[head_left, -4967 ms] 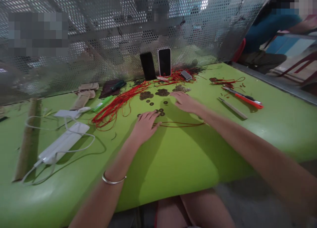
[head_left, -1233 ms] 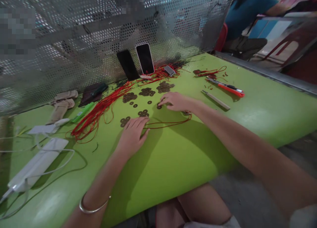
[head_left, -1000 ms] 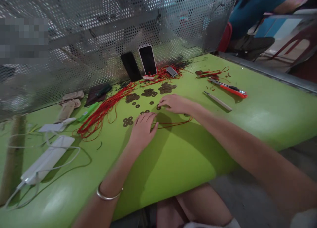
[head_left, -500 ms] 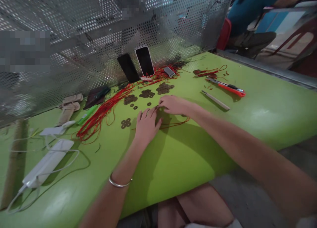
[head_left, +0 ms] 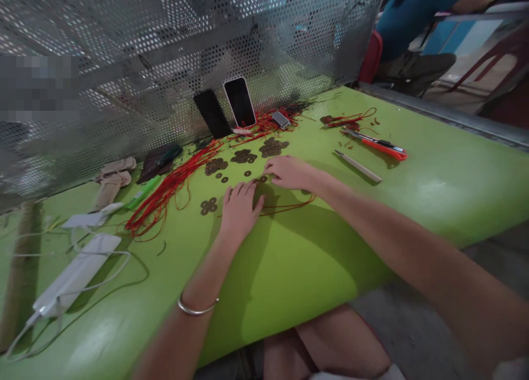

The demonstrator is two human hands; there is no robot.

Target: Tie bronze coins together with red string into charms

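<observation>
My left hand (head_left: 242, 208) lies palm down on the green table, fingers spread and flat, fingertips by a small round coin (head_left: 255, 182). My right hand (head_left: 289, 172) reaches in from the right, its fingers bent and its fingertips at another dark coin (head_left: 263, 179) with a hole in it. That coin rests on the table between the hands. A red cord (head_left: 289, 207) runs in a long loop from under my left hand past the right wrist. Left of my left hand, several coins form a small flower-like cluster (head_left: 209, 206). Three loose coins (head_left: 247, 173) lie just beyond my fingers.
Behind are coin piles (head_left: 273, 147) and a bundle of red cords (head_left: 173, 184). Two phones (head_left: 240, 102) lean on the perforated metal panel (head_left: 165, 66). A red utility knife (head_left: 384, 144) and a pale-handled tool (head_left: 357, 166) lie right. A white power strip (head_left: 76, 275) lies left.
My hands have drawn slightly apart, the left shifting a little left. The coins between the fingertips, mostly covered before, now show on the table.
</observation>
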